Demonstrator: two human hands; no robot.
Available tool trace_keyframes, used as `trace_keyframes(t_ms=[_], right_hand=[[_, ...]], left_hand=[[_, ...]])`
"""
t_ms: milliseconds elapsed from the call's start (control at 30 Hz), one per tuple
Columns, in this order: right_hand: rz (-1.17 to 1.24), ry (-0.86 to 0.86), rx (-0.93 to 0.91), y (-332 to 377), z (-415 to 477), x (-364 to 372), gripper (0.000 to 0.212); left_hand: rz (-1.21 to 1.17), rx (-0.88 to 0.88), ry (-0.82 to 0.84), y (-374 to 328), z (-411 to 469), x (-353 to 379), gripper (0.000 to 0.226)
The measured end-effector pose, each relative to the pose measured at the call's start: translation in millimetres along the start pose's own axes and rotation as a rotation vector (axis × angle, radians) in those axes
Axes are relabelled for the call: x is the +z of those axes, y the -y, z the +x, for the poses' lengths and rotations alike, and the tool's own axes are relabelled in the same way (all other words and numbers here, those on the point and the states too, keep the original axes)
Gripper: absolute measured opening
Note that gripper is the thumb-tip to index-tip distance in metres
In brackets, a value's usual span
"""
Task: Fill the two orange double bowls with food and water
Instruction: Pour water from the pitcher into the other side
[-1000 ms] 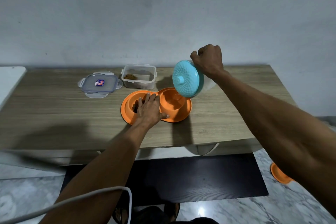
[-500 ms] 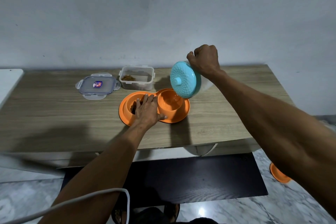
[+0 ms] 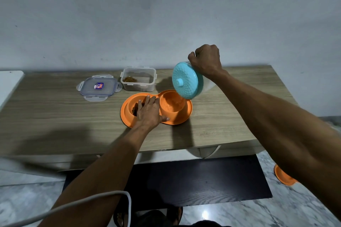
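Head view: the left hand lies flat, fingers straight, on the orange double bowl on the table, covering part of its left cup. The right hand grips a teal-lidded jug, tilted over the right cup. A second orange bowl sits on the floor.

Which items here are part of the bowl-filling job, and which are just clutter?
In the job: orange double bowl on the table, left hand resting on it; jug tilted over its right cup, gripped by the right hand; open food box; second orange bowl on the floor, partly hidden.
Lying about: box lid, black mat, white cable.
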State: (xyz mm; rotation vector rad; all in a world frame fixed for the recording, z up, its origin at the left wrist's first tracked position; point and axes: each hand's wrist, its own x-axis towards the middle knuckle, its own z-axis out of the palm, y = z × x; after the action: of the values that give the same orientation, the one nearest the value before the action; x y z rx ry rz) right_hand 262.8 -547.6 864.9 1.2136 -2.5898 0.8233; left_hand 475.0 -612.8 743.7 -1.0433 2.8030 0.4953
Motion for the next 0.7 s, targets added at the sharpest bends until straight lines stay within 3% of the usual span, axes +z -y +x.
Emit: trace_keyframes(t_ms=[700], right_hand=[[-0.001, 0.007, -0.027, 5.4, 0.5, -0.7, 0.045]], left_hand=[[0.003, -0.002, -0.001, -0.6, -0.4, -0.6, 0.098]])
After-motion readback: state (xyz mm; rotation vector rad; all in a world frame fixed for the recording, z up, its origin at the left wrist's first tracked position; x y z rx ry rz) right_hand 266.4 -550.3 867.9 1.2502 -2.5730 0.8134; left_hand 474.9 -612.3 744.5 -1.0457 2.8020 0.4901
